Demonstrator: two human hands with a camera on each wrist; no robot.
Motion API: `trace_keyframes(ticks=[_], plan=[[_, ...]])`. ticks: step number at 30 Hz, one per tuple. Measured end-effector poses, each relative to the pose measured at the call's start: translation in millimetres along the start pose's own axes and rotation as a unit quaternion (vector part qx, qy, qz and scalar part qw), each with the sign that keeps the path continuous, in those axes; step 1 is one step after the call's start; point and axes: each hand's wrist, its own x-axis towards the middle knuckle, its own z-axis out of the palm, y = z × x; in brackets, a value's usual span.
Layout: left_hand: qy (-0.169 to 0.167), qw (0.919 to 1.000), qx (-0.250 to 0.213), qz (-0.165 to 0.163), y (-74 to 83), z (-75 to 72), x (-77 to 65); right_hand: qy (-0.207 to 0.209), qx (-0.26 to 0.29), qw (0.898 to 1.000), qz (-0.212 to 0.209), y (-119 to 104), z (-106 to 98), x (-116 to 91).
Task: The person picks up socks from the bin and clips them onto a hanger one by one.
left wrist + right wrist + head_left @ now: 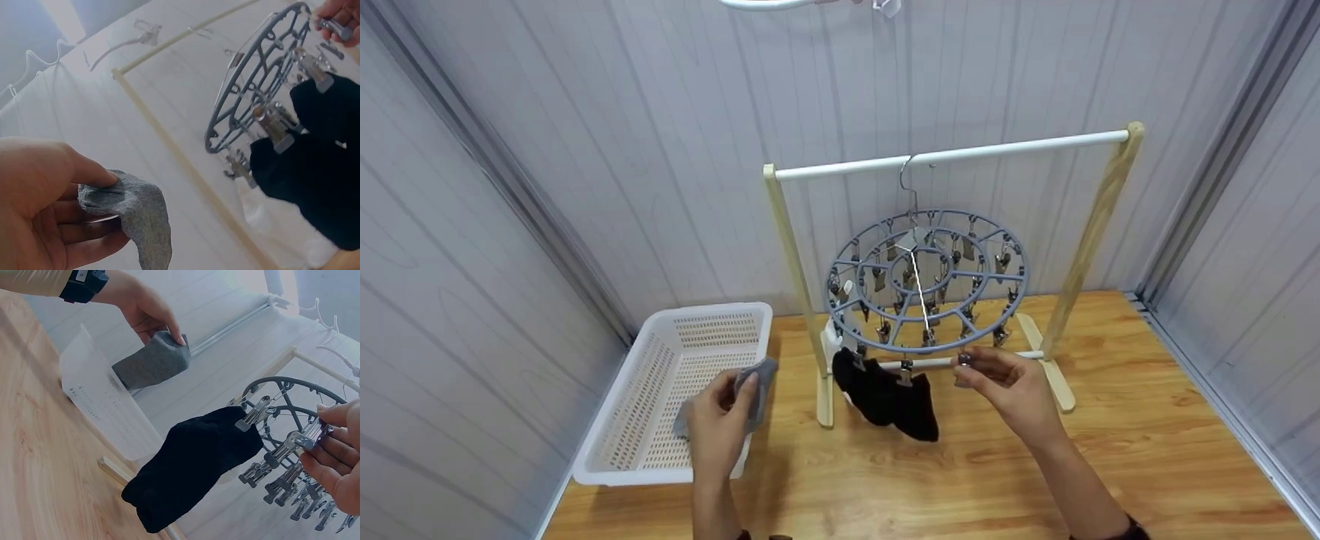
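Note:
Between thumb and fingers my left hand pinches a grey sock, held over the right side of the white basket. My right hand grips a metal clip at the near rim of a round grey clip hanger. Whether that clip's jaws are apart cannot be made out. A black sock hangs from two clips on the near left of the hanger. Behind it, something white hangs at the hanger's left side, partly hidden.
The hanger hooks over the white bar of a wooden-legged rack standing on the wood-grain table. Many more metal clips dangle from the rings. Pale panel walls enclose the back and sides.

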Motion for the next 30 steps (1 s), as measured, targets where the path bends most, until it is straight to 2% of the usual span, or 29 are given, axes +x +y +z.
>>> trace_keyframes(ticks=[5,10,16,24,30], plan=[[-0.031,0.9988,-0.038,0.004,8.8,15.6,-2.6,-0.002,0.008,1.0,-0.006,-0.5,-1.2,0.1],[-0.053,0.9976,-0.04,0.02,15.9,29.5,-7.0,0.003,0.015,1.0,0.001,-2.5,-0.9,-0.3],[-0.08,0.995,-0.048,0.036,23.2,36.6,-12.2,0.004,0.012,1.0,0.019,-6.0,1.0,-1.3],[-0.123,0.9866,-0.095,0.05,33.4,48.8,-18.8,-0.001,0.003,1.0,0.004,-9.0,3.3,-3.6],[-0.155,0.983,-0.086,0.048,39.8,60.1,-23.2,-0.011,0.002,1.0,-0.006,-11.4,4.6,-4.5]])
